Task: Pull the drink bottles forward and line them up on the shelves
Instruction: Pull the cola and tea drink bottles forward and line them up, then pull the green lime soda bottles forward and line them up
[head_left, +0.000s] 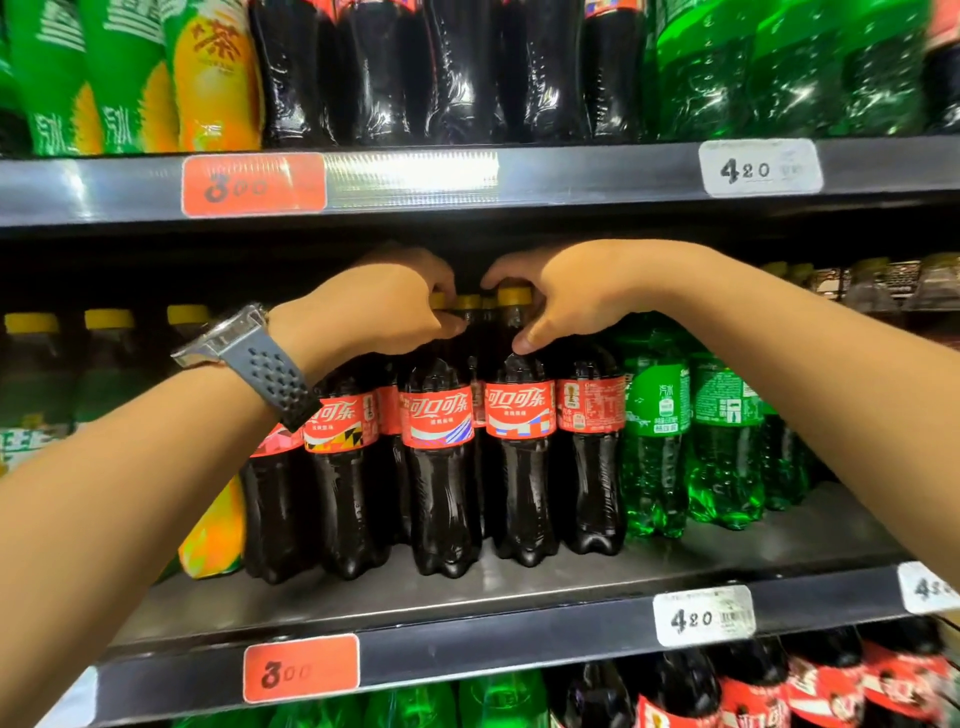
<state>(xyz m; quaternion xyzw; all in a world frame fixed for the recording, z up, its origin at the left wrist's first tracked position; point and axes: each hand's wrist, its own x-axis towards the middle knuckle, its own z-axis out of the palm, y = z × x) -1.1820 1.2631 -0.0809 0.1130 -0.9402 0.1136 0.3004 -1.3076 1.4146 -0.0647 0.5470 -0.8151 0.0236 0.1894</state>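
Observation:
Several dark cola bottles with red labels and yellow caps stand on the middle shelf (519, 577), set back from its front edge. My left hand (384, 306), with a watch on the wrist, grips the neck of the cola bottle (439, 467) left of centre. My right hand (566, 291) grips the neck of the cola bottle (519, 457) beside it, thumb pressing its shoulder. Both hands hide most of the caps. Another cola bottle (592, 457) stands to the right, and green soda bottles (657, 447) stand further right.
The upper shelf (571, 171) carries green, orange and cola bottles close above my hands. Price tags hang on the shelf edges, among them an orange tag (301, 667) and a white tag (704, 616). More bottles fill the bottom shelf. A yellow-orange bottle (213, 540) stands behind my left forearm.

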